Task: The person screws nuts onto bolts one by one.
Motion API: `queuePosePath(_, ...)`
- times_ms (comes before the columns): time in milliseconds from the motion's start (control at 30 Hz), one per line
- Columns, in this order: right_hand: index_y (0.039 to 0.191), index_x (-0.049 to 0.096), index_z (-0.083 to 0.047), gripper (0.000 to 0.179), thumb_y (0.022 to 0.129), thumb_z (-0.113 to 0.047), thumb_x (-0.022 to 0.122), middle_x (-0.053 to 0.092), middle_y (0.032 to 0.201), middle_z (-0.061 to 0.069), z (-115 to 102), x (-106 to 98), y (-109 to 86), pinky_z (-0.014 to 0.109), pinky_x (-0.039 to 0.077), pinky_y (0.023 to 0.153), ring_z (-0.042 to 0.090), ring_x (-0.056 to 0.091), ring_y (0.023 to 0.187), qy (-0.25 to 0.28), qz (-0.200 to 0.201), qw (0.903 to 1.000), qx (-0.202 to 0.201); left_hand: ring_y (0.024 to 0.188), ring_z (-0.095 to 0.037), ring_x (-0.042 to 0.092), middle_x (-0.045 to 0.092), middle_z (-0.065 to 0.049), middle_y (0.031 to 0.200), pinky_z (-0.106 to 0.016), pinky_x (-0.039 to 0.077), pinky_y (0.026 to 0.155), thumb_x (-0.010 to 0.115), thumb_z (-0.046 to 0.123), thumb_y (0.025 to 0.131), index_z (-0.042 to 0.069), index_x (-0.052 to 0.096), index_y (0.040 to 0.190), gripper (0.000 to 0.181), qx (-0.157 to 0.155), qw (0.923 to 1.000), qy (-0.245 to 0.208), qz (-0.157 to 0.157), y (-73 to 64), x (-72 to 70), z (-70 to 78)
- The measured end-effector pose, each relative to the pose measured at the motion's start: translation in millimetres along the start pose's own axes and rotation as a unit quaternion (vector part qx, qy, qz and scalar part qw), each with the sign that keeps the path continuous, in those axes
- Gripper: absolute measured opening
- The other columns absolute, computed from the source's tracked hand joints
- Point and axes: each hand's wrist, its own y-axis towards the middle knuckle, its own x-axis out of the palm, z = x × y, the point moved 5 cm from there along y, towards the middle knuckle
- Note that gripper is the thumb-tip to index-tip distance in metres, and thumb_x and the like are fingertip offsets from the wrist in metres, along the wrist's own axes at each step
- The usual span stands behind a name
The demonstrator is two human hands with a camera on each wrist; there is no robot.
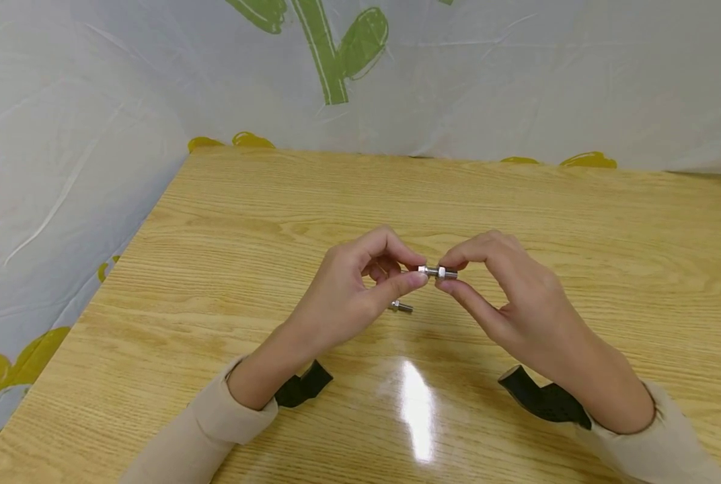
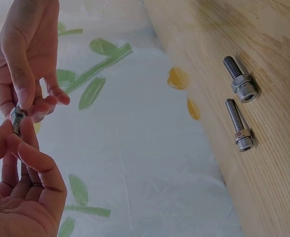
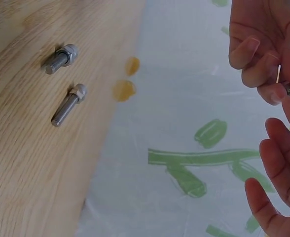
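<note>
Between the two hands, in the head view, a small silver bolt [image 1: 432, 271] lies level above the table, its threaded end to the right. My left hand [image 1: 348, 289] pinches the bolt at its left end with thumb and forefinger, hiding most of its head. My right hand [image 1: 518, 302] has thumb and forefinger on either side of a hex nut [image 1: 442, 273] on the thread. Two more bolts with nuts lie on the table: a thicker bolt [image 2: 241, 81] and a thinner bolt [image 2: 238, 126]. In the head view the left hand partly covers them.
The wooden table [image 1: 245, 215] ends at a pale sheet [image 1: 469, 87] with green and yellow plant prints, at the back and left. Black wrist straps [image 1: 305, 386] show at both sleeves. Light glares off the table near its front.
</note>
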Motion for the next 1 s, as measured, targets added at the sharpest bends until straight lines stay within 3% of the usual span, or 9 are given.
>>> queuePosePath(333,0.111,0.060,-0.008,0.026,0.088,-0.018,0.065,0.061,0.104,-0.002,4.0,4.1,-4.3,0.022,0.040,0.088,0.016,0.053,0.097,0.014,-0.021,0.9994,0.022,0.067,-0.012,0.057,0.066,-0.002,0.088,-0.025,0.050,0.061,0.066,0.009,0.086,0.007,0.061,0.093,0.008,-0.002,1.0000,0.005,0.001,0.5,-0.2,-1.3)
queuePosePath(433,0.103,0.062,-0.008,0.018,0.093,-0.023,0.058,0.062,0.097,-0.002,-2.8,4.3,0.9,0.025,0.038,0.086,0.015,0.053,0.092,0.013,-0.015,0.9994,0.030,0.065,-0.013,0.058,0.067,-0.002,0.086,-0.025,0.050,0.060,0.066,0.009,0.086,0.007,0.061,0.092,0.008,-0.002,1.0000,0.002,0.000,0.1,0.3,-0.8)
queuePosePath(600,0.085,0.062,-0.006,0.039,0.099,-0.036,0.041,0.063,0.082,-0.001,-18.3,1.2,12.6,0.027,0.036,0.083,0.013,0.053,0.083,0.006,-0.004,0.9987,0.051,0.061,-0.008,0.057,0.067,-0.003,0.084,-0.025,0.050,0.058,0.066,0.009,0.086,0.006,0.061,0.092,0.008,-0.003,1.0000,-0.001,-0.003,-0.2,2.0,-0.6)
queuePosePath(733,0.100,0.064,-0.009,0.024,0.093,-0.031,0.056,0.063,0.089,-0.002,-9.7,2.3,5.6,0.027,0.037,0.082,0.015,0.053,0.088,-0.015,-0.012,0.9973,0.072,0.061,-0.007,0.057,0.067,-0.003,0.084,-0.025,0.050,0.058,0.066,0.009,0.086,0.006,0.061,0.093,0.009,0.001,1.0000,0.002,-0.003,-0.2,2.0,0.2)
queuePosePath(800,0.111,0.062,-0.011,0.030,0.086,-0.026,0.068,0.062,0.095,-0.002,-3.4,2.4,1.3,0.027,0.037,0.081,0.016,0.053,0.092,-0.015,-0.011,0.9973,0.071,0.061,-0.007,0.057,0.066,-0.003,0.084,-0.025,0.050,0.059,0.066,0.009,0.086,0.006,0.061,0.093,0.009,0.001,1.0000,0.003,-0.002,-0.3,1.6,0.4)
queuePosePath(900,0.117,0.059,-0.009,0.043,0.079,-0.021,0.075,0.062,0.101,-0.002,-0.6,1.2,0.6,0.028,0.037,0.083,0.016,0.054,0.094,-0.002,-0.003,0.9991,0.041,0.062,-0.008,0.057,0.067,-0.003,0.086,-0.025,0.051,0.060,0.066,0.009,0.086,0.006,0.061,0.093,0.009,-0.001,1.0000,0.002,0.000,-0.5,0.7,0.7)
queuePosePath(1000,0.112,0.060,-0.004,0.035,0.082,-0.018,0.072,0.063,0.101,0.000,-4.7,-1.3,4.4,0.028,0.038,0.085,0.015,0.055,0.093,0.012,0.007,0.9999,0.007,0.063,-0.008,0.057,0.067,-0.003,0.088,-0.025,0.051,0.060,0.065,0.009,0.087,0.006,0.061,0.094,0.009,-0.005,1.0000,-0.004,0.000,-0.5,0.3,1.7)
